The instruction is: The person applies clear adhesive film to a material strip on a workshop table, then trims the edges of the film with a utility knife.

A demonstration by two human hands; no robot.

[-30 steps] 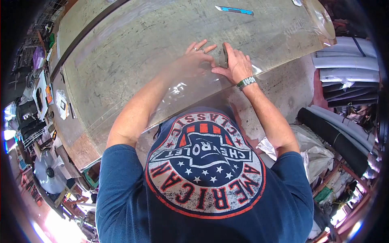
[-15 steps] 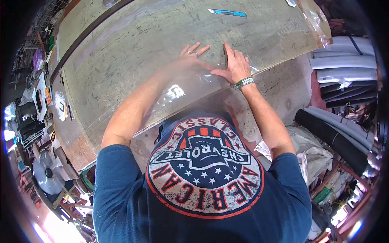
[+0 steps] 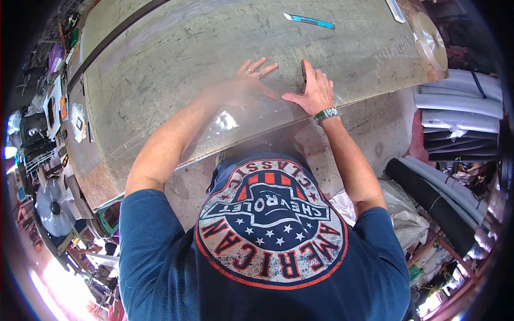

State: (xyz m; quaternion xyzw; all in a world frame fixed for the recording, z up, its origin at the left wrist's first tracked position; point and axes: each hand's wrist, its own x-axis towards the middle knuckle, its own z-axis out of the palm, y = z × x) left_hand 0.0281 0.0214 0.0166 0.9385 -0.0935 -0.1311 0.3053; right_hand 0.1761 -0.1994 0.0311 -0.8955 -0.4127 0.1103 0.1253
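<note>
A clear plastic sheet [image 3: 251,124] lies along the near edge of the worktable, bright with a reflection. My left hand [image 3: 256,75] rests on it with fingers spread, a ring showing; a haze blurs its lower part. Close by on the right, my right hand [image 3: 316,92] lies on the sheet near the table edge, fingers stretched out and thumb pointing left towards my left hand. A small dark piece [image 3: 304,74] shows along its index finger; what it is I cannot make out. Farther back lies a blue utility knife [image 3: 310,21], touched by neither hand.
The worktable [image 3: 214,43] has a scratched greenish top. A long dark strip [image 3: 115,40] runs along its left part. A clear roll [image 3: 431,45] sits at the right end. Rolls of material [image 3: 455,101] are stacked at right, and a fan [image 3: 53,208] stands at lower left.
The view has shifted slightly, so the knife and table end appear farther right. Both hands keep nearly the same pose on the sheet, with a slightly wider gap between them.
</note>
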